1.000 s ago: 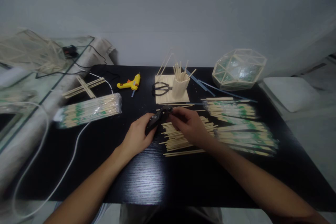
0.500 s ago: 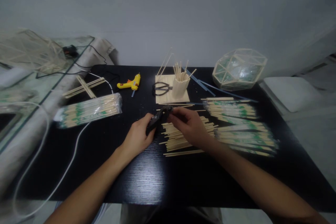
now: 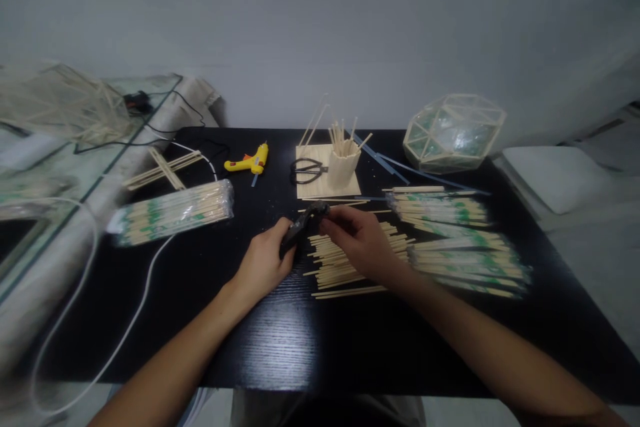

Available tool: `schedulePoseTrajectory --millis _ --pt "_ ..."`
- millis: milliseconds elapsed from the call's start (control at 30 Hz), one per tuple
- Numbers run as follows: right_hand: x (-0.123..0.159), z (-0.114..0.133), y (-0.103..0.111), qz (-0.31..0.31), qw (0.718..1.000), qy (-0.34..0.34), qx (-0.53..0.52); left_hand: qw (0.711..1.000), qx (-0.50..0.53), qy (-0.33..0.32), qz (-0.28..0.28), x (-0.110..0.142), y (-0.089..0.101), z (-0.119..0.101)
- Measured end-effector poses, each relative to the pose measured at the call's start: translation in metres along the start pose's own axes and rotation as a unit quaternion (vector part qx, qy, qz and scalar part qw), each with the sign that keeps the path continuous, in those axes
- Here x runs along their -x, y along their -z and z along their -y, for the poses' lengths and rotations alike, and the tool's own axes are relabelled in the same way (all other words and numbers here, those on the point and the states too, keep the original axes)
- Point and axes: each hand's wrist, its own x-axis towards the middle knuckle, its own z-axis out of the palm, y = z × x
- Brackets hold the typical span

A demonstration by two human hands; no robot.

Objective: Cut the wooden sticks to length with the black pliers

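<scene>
My left hand [image 3: 263, 260] is wrapped round the handles of a black cutting tool [image 3: 301, 225] held just above the black table [image 3: 280, 340]. My right hand [image 3: 361, 238] has its fingers closed at the tool's tip; what they pinch is too small to make out. Under and beside the right hand lies a loose pile of bare bamboo sticks [image 3: 340, 267].
Wrapped chopstick packs lie at left [image 3: 175, 212] and right [image 3: 460, 240]. At the back are a yellow glue gun [image 3: 247, 161], black scissors [image 3: 306, 170] on a wooden board, a stick cup [image 3: 343, 163] and a faceted stick dome [image 3: 454, 131]. A white cable [image 3: 120, 333] trails left.
Both hands stay in nearly the same place around the tool. The view has shifted slightly; nothing else moved.
</scene>
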Motion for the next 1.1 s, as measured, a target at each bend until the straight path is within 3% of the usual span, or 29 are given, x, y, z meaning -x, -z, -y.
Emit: schedulePoseTrajectory --millis 300,567,833,1100 --pt "0.004 0.005 -0.001 0.011 0.999 0.034 0.023 0.998 -0.008 -0.053 -0.025 0.0 -0.004 0.007" --pt "0.001 0.011 0.006 0.078 0.996 0.014 -0.032 0.997 0.004 -0.078 -0.022 0.001 -0.001 0.005" --pt "0.0 0.012 0.012 0.151 0.979 -0.07 -0.117 0.995 0.014 -0.097 -0.015 0.002 0.002 0.004" --pt "-0.002 0.012 0.014 0.202 0.942 -0.154 -0.219 0.994 0.037 -0.106 0.006 0.0 0.003 0.006"
